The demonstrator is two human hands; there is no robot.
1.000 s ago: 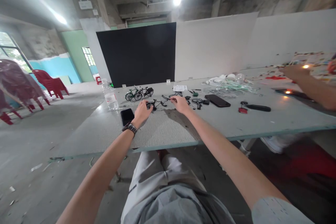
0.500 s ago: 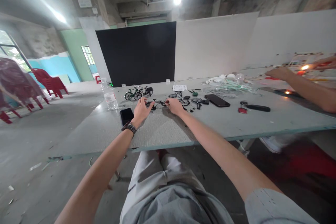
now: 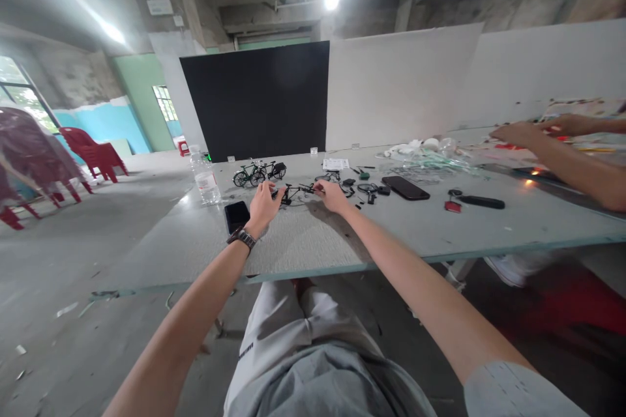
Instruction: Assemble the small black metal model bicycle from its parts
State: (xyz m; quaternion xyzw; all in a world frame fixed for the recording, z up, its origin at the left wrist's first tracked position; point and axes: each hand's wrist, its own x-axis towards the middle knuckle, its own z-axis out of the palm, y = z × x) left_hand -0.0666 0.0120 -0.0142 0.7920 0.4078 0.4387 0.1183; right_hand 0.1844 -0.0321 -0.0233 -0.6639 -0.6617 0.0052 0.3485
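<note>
Over the grey table point(image 3: 303, 241), my left hand point(image 3: 265, 204) is closed on the left end of a small black bicycle frame point(image 3: 292, 193). My right hand point(image 3: 332, 195) is at the frame's right side, its fingers pinched together; what they hold is too small to make out. Behind my left hand stand two small model bicycles, a green one point(image 3: 249, 174) and a black one point(image 3: 277, 170). Dark loose parts point(image 3: 370, 189) and a small green piece point(image 3: 362, 174) lie to the right of my right hand.
A plastic bottle point(image 3: 205, 179) and a phone point(image 3: 237, 216) are at the left. Farther right lie another phone point(image 3: 405, 187), a black-handled item point(image 3: 482, 202) with a red tag point(image 3: 452, 206), and clear plastic wrapping point(image 3: 425, 153). Another person's hands point(image 3: 525, 133) work at far right.
My right hand has moved slightly right, and more of the black frame shows between my hands. At far right, the other person's hands have come together and the bright flame is gone from view.
</note>
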